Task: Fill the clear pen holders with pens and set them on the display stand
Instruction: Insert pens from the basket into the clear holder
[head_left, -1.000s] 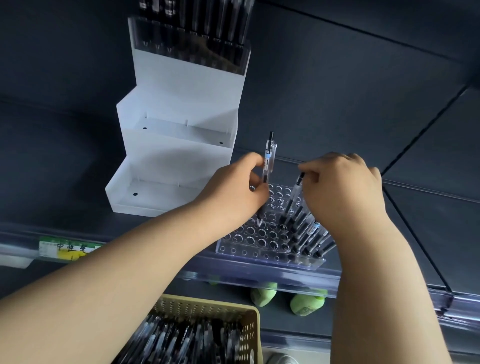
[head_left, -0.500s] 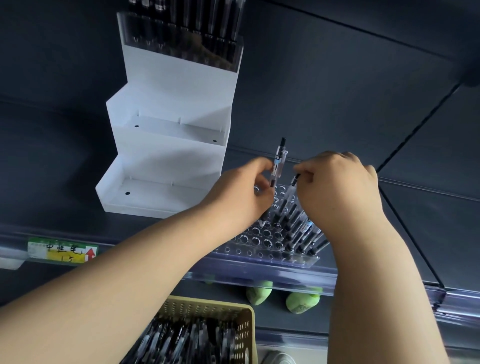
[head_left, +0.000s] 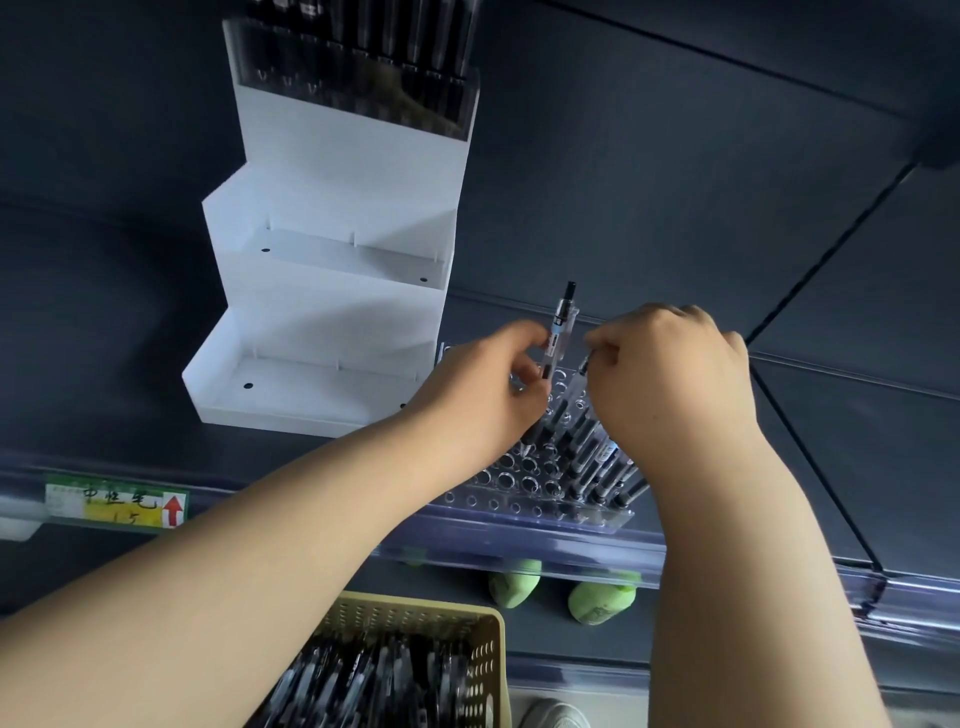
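Observation:
A clear pen holder (head_left: 514, 501) with many round holes lies on the dark shelf; its right side holds several black pens (head_left: 592, 462). My left hand (head_left: 483, 395) pinches an upright clear pen (head_left: 560, 327) over the holder's far holes. My right hand (head_left: 670, 379) grips another pen (head_left: 584, 364) just beside it, most of that pen hidden under the fingers. To the left stands a white stepped display stand (head_left: 332, 291); its top step carries a filled clear holder (head_left: 353, 73), the two lower steps are bare.
A beige perforated basket (head_left: 483, 654) full of pens sits below the shelf edge. A clear shelf rail (head_left: 571, 556) with a yellow-green price label (head_left: 117, 504) runs along the front. Two green objects (head_left: 597, 603) lie beneath it. A shoe (head_left: 556, 714) shows at the bottom.
My left hand has carried its pen rightward, close to my right hand. The right hand stays over the holder with its pen. The view has shifted slightly.

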